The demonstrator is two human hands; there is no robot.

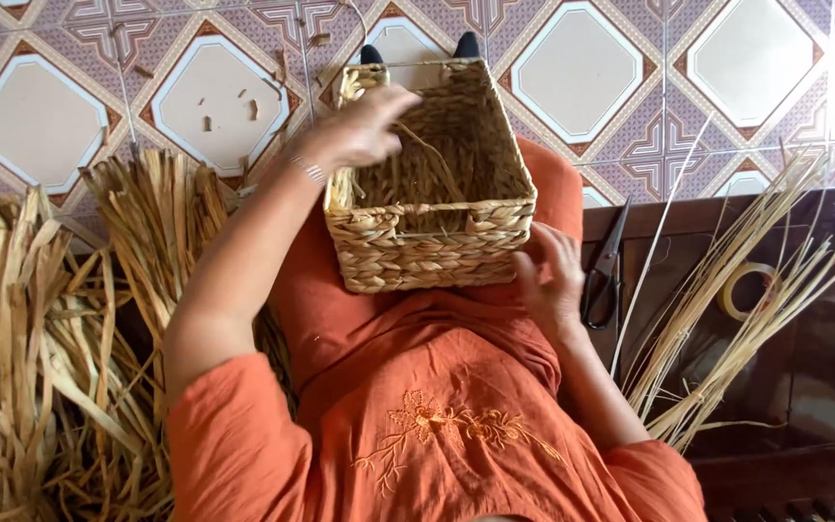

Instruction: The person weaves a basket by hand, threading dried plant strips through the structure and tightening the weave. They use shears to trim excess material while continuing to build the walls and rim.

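Note:
A square woven straw basket (427, 246) rests on my lap, its opening facing up. My left hand (364, 126) reaches over the basket's far left rim, fingers curled on a loose straw strand (432, 155) that runs down inside. My right hand (548, 275) presses flat against the basket's right front corner, steadying it. I wear orange clothing with embroidery.
Bundles of dried straw (41, 348) lie at my left. Long thin reeds (736, 290) lean across a dark wooden bench (823, 348) at right, beside black scissors (606, 266) and a tape roll (751, 290). Patterned floor tiles (215, 97) carry straw scraps.

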